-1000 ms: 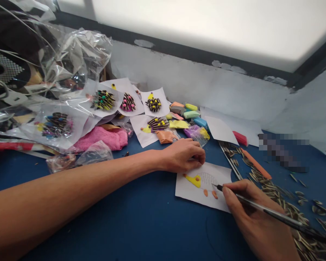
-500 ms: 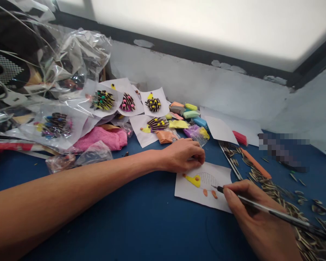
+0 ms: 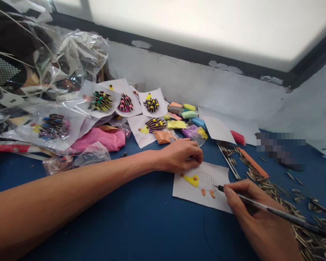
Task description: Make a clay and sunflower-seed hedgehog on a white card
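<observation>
My right hand (image 3: 263,214) is closed around a slim pen (image 3: 271,210) with a dark tip. The tip touches or hovers just over the right side of a pencilled oval on a small white paper (image 3: 184,190); which of the two I cannot tell. Rows of short marks fill the oval. A yellow clay head (image 3: 190,180) with brown dots sits at its left, and two orange-brown clay feet (image 3: 207,194) lie below. With fingers curled, my left hand (image 3: 182,156) rests at the paper's upper left edge. Its palm and fingertips are partly hidden.
Striped seeds (image 3: 284,206) lie scattered at the right beside an orange clay stick (image 3: 254,163). Behind are coloured clay packs (image 3: 190,114), a pink cloth (image 3: 103,139) and several papers bearing seed-covered hedgehogs (image 3: 152,105). Crumpled clear plastic (image 3: 78,54) heaps up at the left.
The whole view has shifted slightly, so things sit a little further left. The pen tip stays near the oval's right side, and both hands keep their hold and pose.
</observation>
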The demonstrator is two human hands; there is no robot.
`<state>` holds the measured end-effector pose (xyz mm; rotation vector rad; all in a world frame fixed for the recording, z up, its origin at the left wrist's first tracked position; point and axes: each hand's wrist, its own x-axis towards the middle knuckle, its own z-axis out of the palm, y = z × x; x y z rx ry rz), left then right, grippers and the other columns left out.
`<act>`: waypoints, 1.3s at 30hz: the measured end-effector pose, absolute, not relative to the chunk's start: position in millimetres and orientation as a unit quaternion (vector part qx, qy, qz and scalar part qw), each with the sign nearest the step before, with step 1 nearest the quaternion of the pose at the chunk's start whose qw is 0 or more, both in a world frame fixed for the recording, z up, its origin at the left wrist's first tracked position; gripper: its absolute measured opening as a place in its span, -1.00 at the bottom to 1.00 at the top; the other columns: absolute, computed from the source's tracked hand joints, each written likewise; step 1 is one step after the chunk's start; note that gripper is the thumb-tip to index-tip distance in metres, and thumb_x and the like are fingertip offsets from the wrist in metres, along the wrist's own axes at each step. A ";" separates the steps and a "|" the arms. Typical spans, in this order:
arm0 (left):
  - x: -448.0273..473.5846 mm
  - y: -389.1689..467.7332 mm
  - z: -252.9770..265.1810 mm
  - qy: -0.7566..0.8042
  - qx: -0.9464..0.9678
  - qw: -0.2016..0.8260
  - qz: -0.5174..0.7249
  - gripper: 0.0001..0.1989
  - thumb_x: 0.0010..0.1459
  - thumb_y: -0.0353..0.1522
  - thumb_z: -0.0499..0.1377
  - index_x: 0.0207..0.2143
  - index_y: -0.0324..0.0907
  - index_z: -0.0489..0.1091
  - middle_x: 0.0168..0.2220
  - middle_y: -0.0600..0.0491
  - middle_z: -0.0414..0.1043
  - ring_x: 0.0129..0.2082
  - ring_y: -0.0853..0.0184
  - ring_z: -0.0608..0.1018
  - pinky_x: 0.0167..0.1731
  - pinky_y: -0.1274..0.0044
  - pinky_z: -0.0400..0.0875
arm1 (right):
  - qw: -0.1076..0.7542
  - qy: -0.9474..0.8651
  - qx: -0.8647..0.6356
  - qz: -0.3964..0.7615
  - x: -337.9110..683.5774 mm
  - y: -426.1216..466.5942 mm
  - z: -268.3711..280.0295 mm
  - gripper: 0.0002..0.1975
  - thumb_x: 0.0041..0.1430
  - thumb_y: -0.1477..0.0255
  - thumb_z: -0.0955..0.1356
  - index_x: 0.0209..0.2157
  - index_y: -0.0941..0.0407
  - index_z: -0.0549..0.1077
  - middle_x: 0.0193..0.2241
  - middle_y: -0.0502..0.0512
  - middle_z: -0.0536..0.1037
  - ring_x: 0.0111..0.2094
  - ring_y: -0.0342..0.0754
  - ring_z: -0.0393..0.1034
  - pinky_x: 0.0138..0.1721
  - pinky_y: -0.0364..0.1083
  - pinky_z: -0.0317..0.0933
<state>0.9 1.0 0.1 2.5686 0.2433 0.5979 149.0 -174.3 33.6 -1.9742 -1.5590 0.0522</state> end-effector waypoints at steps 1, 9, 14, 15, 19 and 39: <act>1.0 1.3 -0.4 0.088 0.940 0.245 0.220 -0.94 0.15 -0.49 0.20 -0.33 -0.21 0.47 -0.30 0.04 0.43 -0.28 0.36 0.42 -0.15 0.49 0.27 | 0.306 -0.592 -0.746 0.021 149.1 -173.9 33.3 -0.74 0.10 0.18 0.31 -0.56 -0.01 0.47 -0.63 -0.06 0.55 -0.63 -0.07 0.44 -0.66 -0.15 0.24; 0.1 1.1 -0.3 0.089 0.940 0.245 0.222 -0.94 0.16 -0.49 0.20 -0.32 -0.22 0.47 -0.29 0.03 0.44 -0.28 0.36 0.43 -0.16 0.50 0.27 | 0.297 -0.598 -0.744 0.028 149.8 -174.2 32.6 -0.74 0.12 0.19 0.31 -0.54 0.00 0.47 -0.64 -0.07 0.53 -0.65 -0.09 0.41 -0.67 -0.16 0.23; 0.1 0.7 0.3 0.093 0.940 0.247 0.219 -0.94 0.16 -0.49 0.20 -0.32 -0.21 0.47 -0.27 0.03 0.45 -0.26 0.36 0.43 -0.15 0.49 0.28 | 0.304 -0.596 -0.742 0.022 151.9 -177.1 31.6 -0.75 0.10 0.19 0.32 -0.56 0.00 0.46 -0.66 -0.07 0.50 -0.69 -0.10 0.37 -0.70 -0.16 0.19; 0.3 0.8 0.2 0.093 0.939 0.247 0.219 -0.94 0.16 -0.49 0.20 -0.32 -0.21 0.47 -0.27 0.03 0.45 -0.26 0.36 0.43 -0.15 0.48 0.28 | 0.304 -0.596 -0.742 0.026 152.4 -177.6 31.5 -0.75 0.11 0.19 0.31 -0.55 0.00 0.46 -0.65 -0.07 0.51 -0.67 -0.10 0.39 -0.68 -0.16 0.20; 0.7 1.1 -0.4 0.089 0.939 0.246 0.223 -0.94 0.16 -0.49 0.20 -0.32 -0.22 0.48 -0.29 0.03 0.44 -0.27 0.36 0.43 -0.15 0.48 0.27 | 0.304 -0.602 -0.738 0.032 152.8 -177.7 31.9 -0.75 0.11 0.20 0.32 -0.54 0.00 0.47 -0.63 -0.07 0.54 -0.64 -0.09 0.43 -0.66 -0.17 0.24; 0.4 1.2 -1.0 0.090 0.939 0.246 0.223 -0.94 0.16 -0.49 0.21 -0.31 -0.22 0.48 -0.29 0.03 0.43 -0.27 0.36 0.43 -0.16 0.50 0.26 | 0.312 -0.590 -0.745 -0.010 150.1 -176.9 34.9 -0.74 0.07 0.22 0.31 -0.60 0.01 0.45 -0.68 -0.07 0.51 -0.68 -0.12 0.39 -0.68 -0.19 0.21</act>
